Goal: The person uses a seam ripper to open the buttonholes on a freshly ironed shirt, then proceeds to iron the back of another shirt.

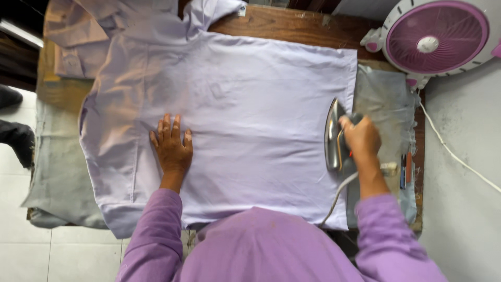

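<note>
Head view, looking straight down: my right hand [361, 137] is closed around the handle of a steel flat iron [334, 137], fingers wrapped tight, the iron tipped up on its edge so its shiny soleplate faces nine o'clock. It stands at the three o'clock edge of a pale lilac shirt [250, 115], touching the hem there. A white cord [338, 192] runs from the iron's back toward six o'clock, past my purple sleeve.

My left hand [172, 146] lies flat on the shirt, fingers spread and pointing to twelve o'clock, gripping nothing, only pressing the cloth. It sits well apart from the iron, at about nine o'clock from it.

The shirt is spread back-up across a wooden table [292, 25] covered with a grey cloth [60, 172], its collar at twelve o'clock and one sleeve folded off toward ten o'clock. At two o'clock from the iron, beyond the table's corner, I see a pink-and-white fan [436, 37] facing upward.
</note>
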